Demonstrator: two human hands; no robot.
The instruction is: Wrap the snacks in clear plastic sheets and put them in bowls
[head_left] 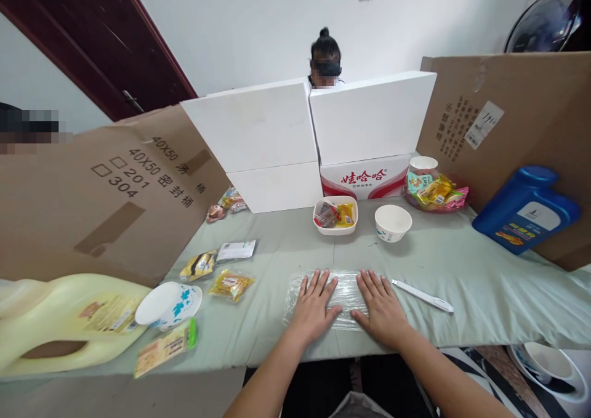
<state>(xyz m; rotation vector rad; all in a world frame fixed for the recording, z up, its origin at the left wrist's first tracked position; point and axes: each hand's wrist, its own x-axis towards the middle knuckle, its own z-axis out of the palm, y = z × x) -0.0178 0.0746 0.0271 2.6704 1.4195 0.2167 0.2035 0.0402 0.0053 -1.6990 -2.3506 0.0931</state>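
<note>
Both hands flat on the bench, palms down, fingers spread. Left hand and right hand side by side, thumbs nearly meeting, pressing on a sheet of clear plastic wrap. Wrap crinkled and glossy, stretched wide along the near edge of the pale green cloth, catching streaks of light, see-through to the fabric beneath. Gripping nothing, just lying open on the film.

Just right of the right hand, a white utility knife, angled, lying on the cloth. Farther back, a rounded square white dish with wrapped snacks inside, and beside it an empty white paper bowl. Off to the left, loose snack packets and a tipped bowl with a blue pattern.
</note>
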